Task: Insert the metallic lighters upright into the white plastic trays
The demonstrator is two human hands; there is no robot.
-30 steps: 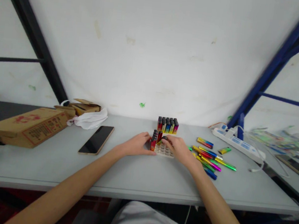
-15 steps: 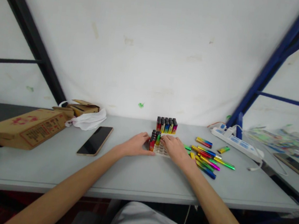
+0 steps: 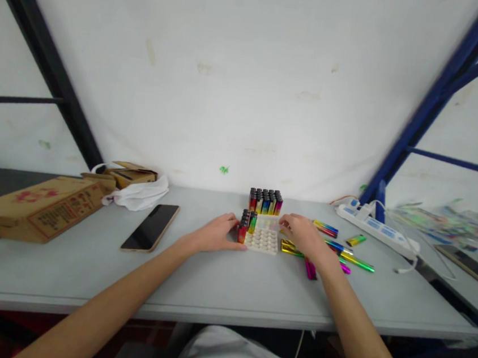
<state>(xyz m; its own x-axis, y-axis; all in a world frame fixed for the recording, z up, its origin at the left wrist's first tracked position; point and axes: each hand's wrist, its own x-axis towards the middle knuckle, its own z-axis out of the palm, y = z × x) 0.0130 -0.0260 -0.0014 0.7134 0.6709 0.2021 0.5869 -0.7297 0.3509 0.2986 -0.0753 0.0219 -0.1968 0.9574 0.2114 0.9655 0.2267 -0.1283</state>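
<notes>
A white tray [image 3: 263, 241] with rows of round holes lies on the table, its left part filled with several upright lighters [image 3: 243, 229], shiny and coloured, with black tops. My left hand [image 3: 216, 233] grips the tray at its left side, thumb along the near left corner and fingers behind the lighters. Just right of the tray, my right hand [image 3: 301, 234] hovers low with curled fingers by the loose pile. What its fingertips hold, if anything, is hidden. Loose shiny lighters [image 3: 354, 260] in yellow, green, blue and magenta lie around and under that hand.
Behind the tray stands a block of upright lighters [image 3: 265, 203]. A phone [image 3: 151, 227], a cardboard box [image 3: 43, 207] and a white cloth bag [image 3: 139, 193] are on the left. A white power strip [image 3: 376, 229] with cables lies at the right, near a blue frame post [image 3: 435, 103].
My right hand has moved off the tray to the right, uncovering its holes. Loose lighters beside the tray have shifted. My left hand stays in place.
</notes>
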